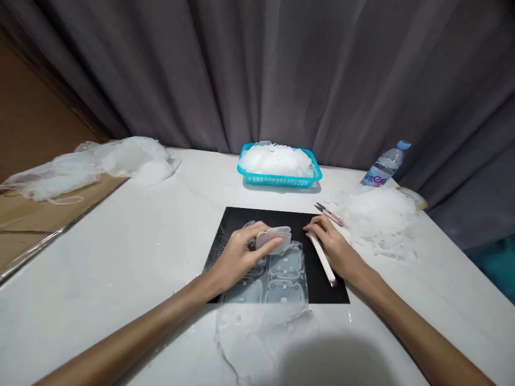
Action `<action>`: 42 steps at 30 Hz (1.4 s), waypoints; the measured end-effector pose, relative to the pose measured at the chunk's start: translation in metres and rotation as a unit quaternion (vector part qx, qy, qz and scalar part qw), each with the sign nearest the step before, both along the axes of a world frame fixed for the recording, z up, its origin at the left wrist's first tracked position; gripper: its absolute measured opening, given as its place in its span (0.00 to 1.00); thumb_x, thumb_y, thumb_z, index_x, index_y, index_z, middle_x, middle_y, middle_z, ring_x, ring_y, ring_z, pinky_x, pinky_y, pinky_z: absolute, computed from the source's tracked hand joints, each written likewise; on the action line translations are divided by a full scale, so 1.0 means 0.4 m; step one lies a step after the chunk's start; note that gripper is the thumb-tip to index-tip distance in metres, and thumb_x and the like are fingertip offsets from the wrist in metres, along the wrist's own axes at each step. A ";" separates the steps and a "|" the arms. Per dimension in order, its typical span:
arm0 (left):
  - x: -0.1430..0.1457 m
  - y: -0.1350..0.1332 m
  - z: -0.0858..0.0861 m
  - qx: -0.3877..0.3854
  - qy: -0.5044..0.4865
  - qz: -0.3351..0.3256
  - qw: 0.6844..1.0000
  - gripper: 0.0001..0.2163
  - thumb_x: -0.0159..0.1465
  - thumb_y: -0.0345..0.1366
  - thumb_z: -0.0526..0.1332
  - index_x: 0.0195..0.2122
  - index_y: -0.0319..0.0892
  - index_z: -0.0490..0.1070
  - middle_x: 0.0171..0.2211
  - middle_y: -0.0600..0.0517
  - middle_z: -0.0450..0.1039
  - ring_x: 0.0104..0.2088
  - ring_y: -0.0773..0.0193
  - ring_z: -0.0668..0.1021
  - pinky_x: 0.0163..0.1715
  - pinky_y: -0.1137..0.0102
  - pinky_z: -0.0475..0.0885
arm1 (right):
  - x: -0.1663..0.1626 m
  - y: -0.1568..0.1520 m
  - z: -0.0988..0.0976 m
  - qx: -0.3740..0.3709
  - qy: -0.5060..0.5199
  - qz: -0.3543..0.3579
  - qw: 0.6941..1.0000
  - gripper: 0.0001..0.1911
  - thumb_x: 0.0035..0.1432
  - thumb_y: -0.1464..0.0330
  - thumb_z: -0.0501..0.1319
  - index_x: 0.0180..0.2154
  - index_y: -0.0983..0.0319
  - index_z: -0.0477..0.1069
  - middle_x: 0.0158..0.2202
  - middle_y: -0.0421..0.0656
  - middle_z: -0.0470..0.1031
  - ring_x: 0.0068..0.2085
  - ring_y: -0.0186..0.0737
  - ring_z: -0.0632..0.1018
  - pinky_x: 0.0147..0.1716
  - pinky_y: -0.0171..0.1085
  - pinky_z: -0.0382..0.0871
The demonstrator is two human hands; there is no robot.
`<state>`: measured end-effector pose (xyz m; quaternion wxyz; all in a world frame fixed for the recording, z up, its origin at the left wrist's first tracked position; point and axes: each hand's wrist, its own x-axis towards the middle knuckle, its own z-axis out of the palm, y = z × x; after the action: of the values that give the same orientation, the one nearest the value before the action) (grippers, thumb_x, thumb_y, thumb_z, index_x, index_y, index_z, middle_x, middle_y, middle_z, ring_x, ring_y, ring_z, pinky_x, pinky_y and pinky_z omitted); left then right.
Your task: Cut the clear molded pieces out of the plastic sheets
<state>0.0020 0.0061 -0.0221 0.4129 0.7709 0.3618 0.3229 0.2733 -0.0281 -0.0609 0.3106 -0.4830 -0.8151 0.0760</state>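
A black mat (325, 289) lies on the white table (132, 257) in front of me. On it rests a translucent silicone sheet (277, 279) of several moulded rounded pieces. My left hand (241, 257) pinches one loose pale piece (277, 237) over the sheet's top edge, fingers closed on it. My right hand (333, 246) rests on the mat just right of the sheet and grips a thin white pen-like tool (322, 258) that points toward me.
A turquoise basket (279, 179) heaped with white pieces stands behind the mat. Small pink snips (330, 213) lie right of it beside a pile of white scraps (378, 212). A water bottle (384, 169) stands at the far right. Clear plastic bags (100, 163) lie at the left.
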 end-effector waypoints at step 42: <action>-0.025 0.008 0.043 -0.317 0.037 -0.161 0.934 0.20 0.57 0.44 0.75 0.29 0.41 0.63 0.26 0.59 0.64 0.27 0.69 0.67 0.26 0.75 0.59 | -0.111 -0.033 0.059 0.012 0.031 -0.025 0.999 0.10 0.75 0.71 0.50 0.45 0.61 0.70 0.43 0.49 0.75 0.45 0.48 0.73 0.48 0.46 0.68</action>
<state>-0.0080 0.0094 -0.0049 0.6686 0.6594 0.3314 0.0912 0.2289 -0.0411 -0.0372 0.3430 -0.4973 -0.7935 0.0735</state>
